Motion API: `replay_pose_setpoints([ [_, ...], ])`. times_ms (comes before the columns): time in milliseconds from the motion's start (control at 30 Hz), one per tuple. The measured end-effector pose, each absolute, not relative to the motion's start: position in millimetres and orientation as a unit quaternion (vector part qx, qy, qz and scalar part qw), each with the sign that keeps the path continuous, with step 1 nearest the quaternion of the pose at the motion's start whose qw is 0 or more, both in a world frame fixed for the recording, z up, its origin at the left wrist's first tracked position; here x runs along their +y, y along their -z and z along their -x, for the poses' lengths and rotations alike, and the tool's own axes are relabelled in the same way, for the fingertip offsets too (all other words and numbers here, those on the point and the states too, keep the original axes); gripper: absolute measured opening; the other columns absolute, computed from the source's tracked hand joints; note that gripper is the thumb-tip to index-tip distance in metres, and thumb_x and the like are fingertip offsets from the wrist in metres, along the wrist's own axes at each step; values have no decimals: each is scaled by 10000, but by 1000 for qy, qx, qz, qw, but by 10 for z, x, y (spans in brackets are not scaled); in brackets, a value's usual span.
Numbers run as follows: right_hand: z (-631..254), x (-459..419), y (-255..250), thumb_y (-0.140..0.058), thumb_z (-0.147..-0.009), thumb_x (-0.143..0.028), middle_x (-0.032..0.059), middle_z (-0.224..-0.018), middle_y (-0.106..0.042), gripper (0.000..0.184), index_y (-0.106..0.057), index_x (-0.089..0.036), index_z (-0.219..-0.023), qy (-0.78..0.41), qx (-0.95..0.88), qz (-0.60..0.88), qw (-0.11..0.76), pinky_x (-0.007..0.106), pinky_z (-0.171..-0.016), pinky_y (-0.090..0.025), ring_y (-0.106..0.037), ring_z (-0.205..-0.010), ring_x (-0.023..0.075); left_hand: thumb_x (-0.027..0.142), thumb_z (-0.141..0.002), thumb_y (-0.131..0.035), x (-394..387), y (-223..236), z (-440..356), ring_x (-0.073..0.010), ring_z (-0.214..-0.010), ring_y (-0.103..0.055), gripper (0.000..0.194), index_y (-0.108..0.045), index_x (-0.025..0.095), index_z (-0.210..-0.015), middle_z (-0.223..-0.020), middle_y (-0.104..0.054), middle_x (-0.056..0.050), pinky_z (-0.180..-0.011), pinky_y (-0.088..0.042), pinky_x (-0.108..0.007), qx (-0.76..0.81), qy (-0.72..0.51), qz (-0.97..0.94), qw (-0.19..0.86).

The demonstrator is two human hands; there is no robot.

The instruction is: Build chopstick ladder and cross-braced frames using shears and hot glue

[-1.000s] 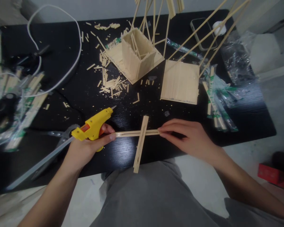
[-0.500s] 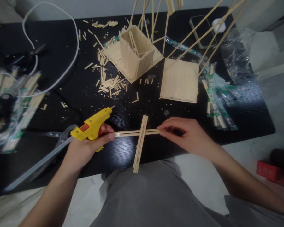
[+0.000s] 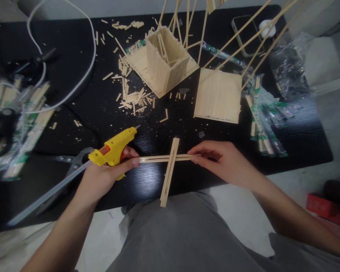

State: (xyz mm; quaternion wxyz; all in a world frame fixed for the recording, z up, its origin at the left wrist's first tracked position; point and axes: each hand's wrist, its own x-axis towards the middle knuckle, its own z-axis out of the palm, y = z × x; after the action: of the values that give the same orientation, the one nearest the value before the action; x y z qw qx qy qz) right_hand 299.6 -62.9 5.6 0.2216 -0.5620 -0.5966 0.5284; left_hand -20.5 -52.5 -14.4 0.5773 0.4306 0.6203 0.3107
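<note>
Between my two hands, over the front of the table, is a cross of wooden sticks (image 3: 171, 166). My left hand (image 3: 110, 172) pinches the left end of its crosswise arm between thumb and finger. The same hand also holds a yellow glue gun (image 3: 115, 147), its nozzle pointing up and right and a long clear glue stick (image 3: 51, 192) out of its back. At the other end, the fingertips of my right hand (image 3: 223, 160) pinch the same arm. The cross's longer arm slants toward me, its lower end above my lap.
Behind stand a stick-built box on a base (image 3: 167, 62) and a flat stick panel (image 3: 218, 96) with long sticks rising from it. Cut stick pieces (image 3: 134, 99) are scattered left of the box. Wrapped chopsticks (image 3: 262, 121) lie right, more left by scissors (image 3: 7, 115). A phone (image 3: 248, 36) lies at the back.
The view has shifted slightly, so the table's things sit a little further right and higher. Both hands keep the same hold on the stick cross.
</note>
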Motion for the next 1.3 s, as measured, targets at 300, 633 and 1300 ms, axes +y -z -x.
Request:
replay_pose_setpoints([
  [300, -2984, -596, -75, -768, -921, -365, 26, -782, -787, 172, -805, -203, -965, -586, -543, 562, 214, 304, -664, -605, -743, -706, 171, 309, -706, -935, -531, 150, 211, -165, -825, -704, 322, -647, 225, -821, -892, -755, -9, -787, -613, -268, 613, -306, -438, 581],
  [633, -2988, -593, -68, -752, -928, -353, 40, -807, -794, 169, -795, -194, -965, -603, -529, 561, 205, 314, -693, -617, -767, -745, 181, 318, -725, -939, -539, 165, 230, -162, -805, -695, 320, -660, 222, -848, -905, -758, -8, -813, -614, -287, 617, -308, -438, 577],
  [1300, -2961, -554, -106, -842, -855, -445, 43, -797, -808, 260, -828, -193, -916, -629, -478, 578, 207, 347, -775, -644, -780, -767, 197, 250, -746, -932, -536, 161, 210, -146, -822, -697, 320, -633, 205, -853, -892, -749, 6, -795, -616, -268, 611, -323, -437, 576],
])
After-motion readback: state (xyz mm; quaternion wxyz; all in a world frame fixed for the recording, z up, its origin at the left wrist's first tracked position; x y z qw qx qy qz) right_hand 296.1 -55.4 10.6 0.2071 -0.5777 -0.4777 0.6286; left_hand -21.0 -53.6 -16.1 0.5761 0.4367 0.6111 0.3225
